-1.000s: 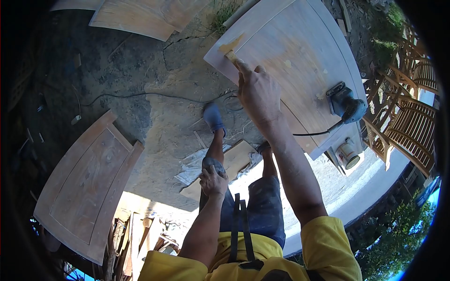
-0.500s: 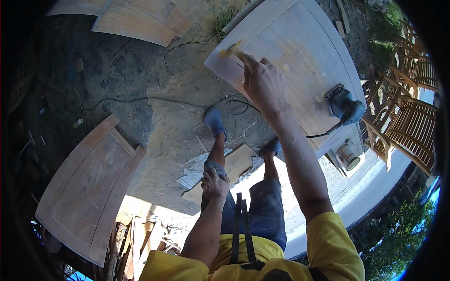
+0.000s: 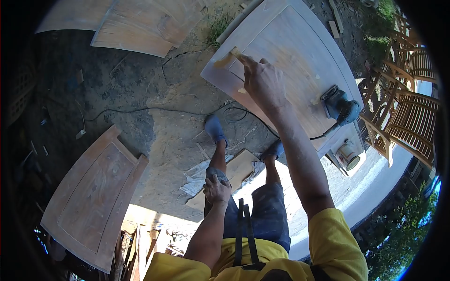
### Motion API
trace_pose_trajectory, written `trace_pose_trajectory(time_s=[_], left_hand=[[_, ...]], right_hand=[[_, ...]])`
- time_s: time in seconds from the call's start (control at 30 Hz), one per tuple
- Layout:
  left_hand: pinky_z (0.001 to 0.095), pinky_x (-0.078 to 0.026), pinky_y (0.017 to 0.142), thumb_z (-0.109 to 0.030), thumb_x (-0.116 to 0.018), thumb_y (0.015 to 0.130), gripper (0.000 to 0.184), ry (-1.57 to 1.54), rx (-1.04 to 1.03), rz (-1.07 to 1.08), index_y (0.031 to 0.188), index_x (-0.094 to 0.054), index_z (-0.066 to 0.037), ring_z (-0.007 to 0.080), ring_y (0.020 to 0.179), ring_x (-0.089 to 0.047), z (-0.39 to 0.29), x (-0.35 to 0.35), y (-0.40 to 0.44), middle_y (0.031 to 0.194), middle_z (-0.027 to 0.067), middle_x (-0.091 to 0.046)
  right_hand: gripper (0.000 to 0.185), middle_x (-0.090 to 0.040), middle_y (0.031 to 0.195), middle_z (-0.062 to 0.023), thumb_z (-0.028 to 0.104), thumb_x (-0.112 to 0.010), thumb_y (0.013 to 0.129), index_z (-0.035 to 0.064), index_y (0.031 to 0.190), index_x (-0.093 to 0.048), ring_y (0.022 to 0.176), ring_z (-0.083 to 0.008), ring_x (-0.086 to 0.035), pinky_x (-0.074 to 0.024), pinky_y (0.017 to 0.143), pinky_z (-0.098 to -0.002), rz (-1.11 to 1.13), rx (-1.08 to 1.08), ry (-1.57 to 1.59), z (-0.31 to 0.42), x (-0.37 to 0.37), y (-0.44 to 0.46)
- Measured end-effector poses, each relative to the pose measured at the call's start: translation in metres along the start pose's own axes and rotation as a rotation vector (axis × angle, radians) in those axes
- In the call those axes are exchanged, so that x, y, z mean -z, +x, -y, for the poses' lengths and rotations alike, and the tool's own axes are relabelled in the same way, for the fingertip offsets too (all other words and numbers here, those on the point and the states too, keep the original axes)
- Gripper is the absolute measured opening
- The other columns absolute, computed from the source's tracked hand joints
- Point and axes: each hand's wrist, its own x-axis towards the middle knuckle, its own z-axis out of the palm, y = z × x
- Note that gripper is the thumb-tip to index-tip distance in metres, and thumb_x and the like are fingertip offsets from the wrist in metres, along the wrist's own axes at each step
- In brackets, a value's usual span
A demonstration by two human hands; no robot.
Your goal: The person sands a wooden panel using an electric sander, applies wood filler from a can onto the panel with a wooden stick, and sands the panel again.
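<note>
My right hand (image 3: 266,86) is closed round a small flat tan spreader (image 3: 236,53), held at the near left corner of a pale wooden panel (image 3: 300,42). A yellowish-brown smear (image 3: 222,62) lies on the wood beside the spreader's tip; whether the tip touches the surface I cannot tell. My left hand (image 3: 217,191) is at my knee, its fingers curled on a roundish grey thing (image 3: 218,175) whose kind I cannot make out. An electric sander (image 3: 341,107) rests on the panel to the right of my right hand.
A cable (image 3: 164,108) runs from the sander across the ground near my feet. Another framed wooden panel (image 3: 93,201) is at the left, with more panels (image 3: 145,23) at the top. A bucket (image 3: 348,154) and wooden chairs (image 3: 410,122) stand at the right. Cardboard (image 3: 243,164) lies underfoot.
The spreader has tilted and shifted slightly right, uncovering more of the smear at the corner. The left hand stays at the knee. The whole view has shifted slightly.
</note>
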Motion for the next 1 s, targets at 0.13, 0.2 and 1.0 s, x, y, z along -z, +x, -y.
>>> trace_pose_trajectory(time_s=[0.13,0.2,1.0], left_hand=[[0.0537,-0.051,0.107,-0.048,-0.07,0.092,0.067,0.001,0.014,0.02,0.15,-0.055,-0.017,0.0446,0.129,-0.059,0.0,0.001,-0.001,0.14,0.0231,-0.055],[0.0558,-0.051,0.104,-0.043,-0.069,0.091,0.061,-0.016,-0.007,-0.054,0.144,-0.058,-0.017,0.0452,0.124,-0.061,-0.001,-0.003,0.003,0.136,0.0224,-0.054],[0.0512,-0.051,0.098,-0.024,-0.076,0.089,0.04,-0.106,-1.334,-0.328,0.124,-0.067,-0.007,0.0397,0.115,-0.063,-0.127,-0.016,-0.07,0.126,0.0165,-0.065]], right_hand=[[0.039,-0.071,0.095,-0.019,0.015,-0.061,0.101,0.0172,0.139,-0.07,0.081,-0.0352,-0.073,-0.0591,0.071,-0.0489,0.021,-0.004,0.002,0.0,0.008,0.004],[0.038,-0.071,0.095,-0.0189,0.016,-0.062,0.101,0.0164,0.138,-0.07,0.081,-0.0358,-0.073,-0.059,0.071,-0.0492,-0.003,-0.005,-0.001,-0.005,0.006,0.005],[0.038,-0.061,0.076,-0.0013,0.028,-0.056,0.115,0.0078,0.144,-0.067,0.065,-0.007,-0.058,-0.0486,0.061,-0.0262,-0.637,-1.07,0.902,-0.298,0.112,-0.465]])
